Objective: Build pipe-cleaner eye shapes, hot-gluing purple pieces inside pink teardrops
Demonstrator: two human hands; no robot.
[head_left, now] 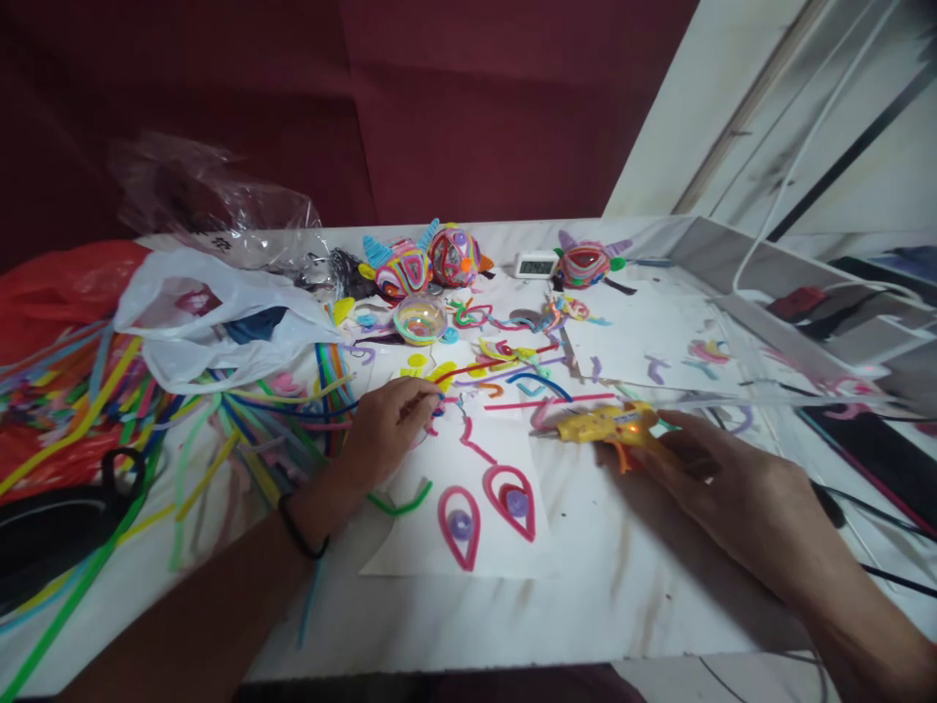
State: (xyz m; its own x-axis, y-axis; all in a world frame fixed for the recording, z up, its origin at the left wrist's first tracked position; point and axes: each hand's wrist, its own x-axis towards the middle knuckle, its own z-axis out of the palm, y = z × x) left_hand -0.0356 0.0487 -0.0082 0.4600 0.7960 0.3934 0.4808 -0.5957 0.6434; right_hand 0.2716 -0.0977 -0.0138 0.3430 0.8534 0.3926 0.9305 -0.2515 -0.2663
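Note:
My left hand (387, 425) rests on a white paper sheet (431, 542) and pinches the end of a red pipe cleaner (498, 364) that runs off to the right. My right hand (721, 478) grips a yellow hot glue gun (611, 427), its nozzle pointing left just above the sheet. On the sheet lie two pink teardrop loops (487, 513) with purple beads inside, a green curved piece (399, 505) and a pink wavy strip (472, 439).
A heap of coloured pipe cleaners (146, 420) and plastic bags (212, 322) fills the left of the white table (622, 596). Three colourful fish-like figures (428, 264), a clear dome (420, 320) and a small digital clock (537, 265) stand at the back. Cables (878, 527) trail right.

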